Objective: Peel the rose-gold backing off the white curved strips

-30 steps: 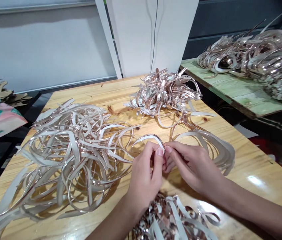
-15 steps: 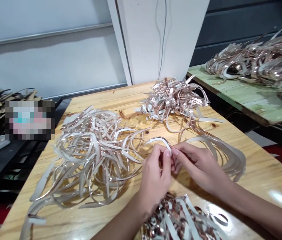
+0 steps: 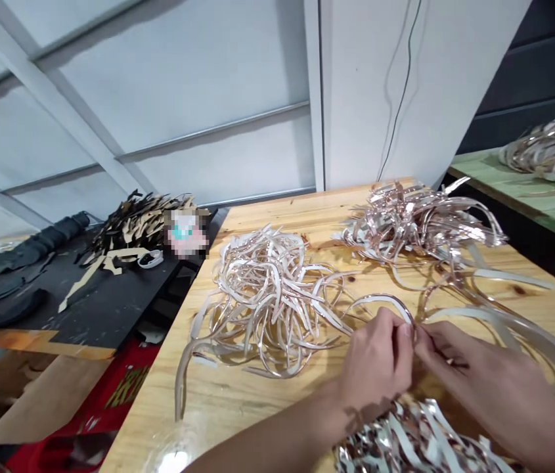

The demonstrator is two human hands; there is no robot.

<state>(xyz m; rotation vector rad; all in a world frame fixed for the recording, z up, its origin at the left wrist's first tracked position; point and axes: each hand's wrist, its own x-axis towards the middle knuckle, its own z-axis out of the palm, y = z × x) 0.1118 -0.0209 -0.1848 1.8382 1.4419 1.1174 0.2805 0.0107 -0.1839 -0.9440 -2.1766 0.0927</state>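
My left hand (image 3: pixel 378 358) pinches a thin shiny copper-and-white strip (image 3: pixel 380 299) that arches up and left from its fingertips. Pressed close beside it, my right hand (image 3: pixel 479 374) is closed too, its thumb and fingers at the same end of the strip; the exact grip is partly hidden. A loose tangle of similar curled strips (image 3: pixel 277 295) lies left of my hands. Below my wrists sits a bunch of crinkled copper-and-white strips (image 3: pixel 420 440). More long, flat strips (image 3: pixel 528 328) lie to the right, partly behind my right hand.
A shiny copper strip pile (image 3: pixel 420 220) rests at the back of the wooden table (image 3: pixel 144 420). Left is a dark table (image 3: pixel 129 305) with black and tan scraps (image 3: pixel 134 223). At right stands a green-topped table (image 3: pixel 548 197) holding more strips. A white panel wall (image 3: pixel 218 79) rises behind.
The view has swung left, so the table appears further right and more of the dark table shows. Both hands stay together at the strip, with little visible change in grip.
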